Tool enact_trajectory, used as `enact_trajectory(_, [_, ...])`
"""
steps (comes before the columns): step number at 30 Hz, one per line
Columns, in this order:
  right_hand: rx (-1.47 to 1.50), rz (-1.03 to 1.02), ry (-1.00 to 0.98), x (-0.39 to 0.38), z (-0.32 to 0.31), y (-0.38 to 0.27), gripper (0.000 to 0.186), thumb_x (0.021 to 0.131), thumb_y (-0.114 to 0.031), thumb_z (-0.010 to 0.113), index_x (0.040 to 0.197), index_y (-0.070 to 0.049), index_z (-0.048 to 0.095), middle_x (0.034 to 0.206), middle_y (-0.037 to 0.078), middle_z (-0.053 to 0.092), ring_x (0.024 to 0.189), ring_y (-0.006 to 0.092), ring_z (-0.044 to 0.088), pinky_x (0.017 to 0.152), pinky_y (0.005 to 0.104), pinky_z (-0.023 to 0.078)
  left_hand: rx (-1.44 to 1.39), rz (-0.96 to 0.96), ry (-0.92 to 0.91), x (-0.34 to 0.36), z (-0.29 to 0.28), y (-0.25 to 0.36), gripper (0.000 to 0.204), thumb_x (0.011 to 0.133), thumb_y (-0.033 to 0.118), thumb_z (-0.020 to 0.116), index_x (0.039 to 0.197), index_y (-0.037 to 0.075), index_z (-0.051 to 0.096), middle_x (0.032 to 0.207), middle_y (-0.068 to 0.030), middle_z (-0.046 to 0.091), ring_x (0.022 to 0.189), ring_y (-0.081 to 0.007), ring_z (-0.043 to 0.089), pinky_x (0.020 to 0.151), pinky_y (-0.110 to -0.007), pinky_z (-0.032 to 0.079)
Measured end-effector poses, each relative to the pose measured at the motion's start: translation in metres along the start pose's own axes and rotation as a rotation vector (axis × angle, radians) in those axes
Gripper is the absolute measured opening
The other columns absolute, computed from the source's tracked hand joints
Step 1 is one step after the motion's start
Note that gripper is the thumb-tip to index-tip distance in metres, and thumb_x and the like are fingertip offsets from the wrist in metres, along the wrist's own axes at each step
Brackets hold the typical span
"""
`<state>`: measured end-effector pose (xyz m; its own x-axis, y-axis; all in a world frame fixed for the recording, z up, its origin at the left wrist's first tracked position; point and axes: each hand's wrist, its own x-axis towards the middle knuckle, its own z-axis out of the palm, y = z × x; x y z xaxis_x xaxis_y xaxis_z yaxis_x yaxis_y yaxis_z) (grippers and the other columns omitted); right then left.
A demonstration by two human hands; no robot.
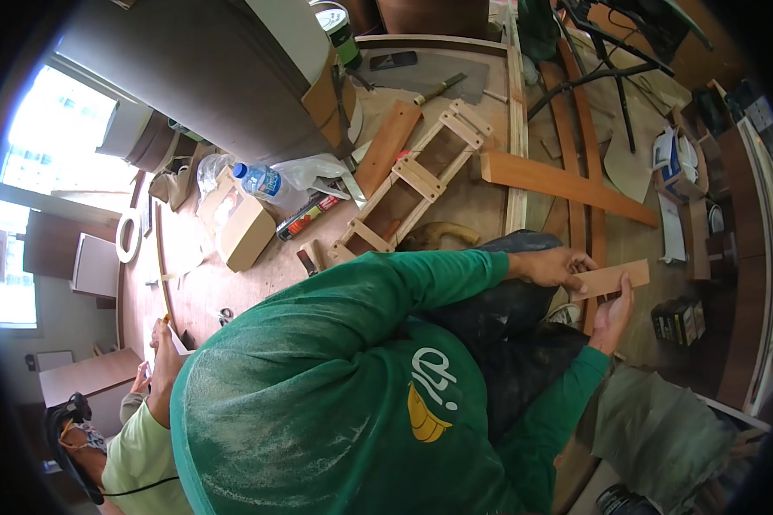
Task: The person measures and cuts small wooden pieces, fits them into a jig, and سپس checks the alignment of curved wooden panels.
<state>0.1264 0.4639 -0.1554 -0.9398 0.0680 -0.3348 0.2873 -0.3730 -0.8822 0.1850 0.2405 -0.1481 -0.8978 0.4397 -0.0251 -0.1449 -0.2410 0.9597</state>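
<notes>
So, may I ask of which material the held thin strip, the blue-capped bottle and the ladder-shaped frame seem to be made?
Thin strip: probably wood or wood-based board; flat, tan, matte-looking face, but no clear grain.
Bottle: most likely clear plastic; its body looks see-through and shiny, its cap opaque blue.
Ladder-shaped frame: apparently wood, seemingly unpainted; its colour is a natural light tan.

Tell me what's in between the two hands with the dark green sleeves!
A flat, light-brown strip is there. The left hand holds its near end, and the right hand holds it farther along, as the head view shows.
</notes>
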Motion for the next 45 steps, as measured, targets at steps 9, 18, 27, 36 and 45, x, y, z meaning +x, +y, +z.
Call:
enact_trajectory(9, [-0.010, -0.001, -0.097, -0.001, 0.005, -0.003, 0.053, 0.102, -0.035, 0.069, 0.140, -0.001, 0.054, 0.126, 0.011, 0.060, 0.117, 0.0241, 0.058, 0.096, 0.0404, 0.049, -0.078, 0.019, 0.016, -0.004, 0.003, 0.005, 0.061, 0.095, 0.017, 0.077, 0.146, -0.004, 0.051, 0.133, -0.0116, 0.064, 0.122, -0.0207, 0.061, 0.107, -0.035, 0.049])
enact_trajectory(18, [-0.431, 0.079, -0.448, -0.040, 0.053, -0.011, 0.057, 0.106, -0.044, 0.060, 0.147, -0.004, 0.053, 0.113, 0.001, 0.063, 0.101, 0.0121, 0.061, 0.083, 0.0268, 0.051, 0.223, 0.251, 0.567, -0.077, -0.166, 0.136, 0.056, 0.100, 0.015, 0.069, 0.151, 0.005, 0.049, 0.125, -0.0095, 0.066, 0.111, -0.0199, 0.066, 0.099, -0.036, 0.055])
enact_trajectory(27, [-0.668, 0.016, -0.492, -0.026, 0.090, 0.004, 0.050, 0.102, -0.030, 0.070, 0.140, -0.001, 0.058, 0.100, 0.001, 0.064, 0.088, 0.0091, 0.058, 0.075, 0.0253, 0.049, 0.674, -0.114, 1.191, -0.225, -0.329, 0.085, 0.053, 0.093, 0.017, 0.066, 0.142, -0.001, 0.057, 0.126, -0.0242, 0.069, 0.114, -0.0339, 0.070, 0.096, -0.042, 0.055])
enact_trajectory(36, [-0.712, -0.115, -0.443, -0.006, 0.129, 0.025, 0.047, 0.098, -0.022, 0.074, 0.136, 0.002, 0.060, 0.097, 0.003, 0.063, 0.091, 0.0137, 0.058, 0.085, 0.0286, 0.050, 1.374, -0.060, 0.957, -0.159, -0.264, 0.141, 0.055, 0.092, 0.027, 0.071, 0.143, 0.009, 0.059, 0.127, -0.0239, 0.063, 0.121, -0.0430, 0.059, 0.102, -0.050, 0.048])
enact_trajectory(45, [-0.866, -0.270, -0.512, -0.004, 0.174, 0.038, 0.039, 0.095, -0.015, 0.074, 0.127, 0.004, 0.065, 0.089, 0.011, 0.068, 0.081, 0.0189, 0.063, 0.076, 0.0338, 0.053, 1.484, -0.420, 0.355, 0.019, -0.297, 0.122, 0.048, 0.096, 0.044, 0.066, 0.127, 0.008, 0.072, 0.110, -0.0188, 0.075, 0.106, -0.0403, 0.069, 0.093, -0.055, 0.054])
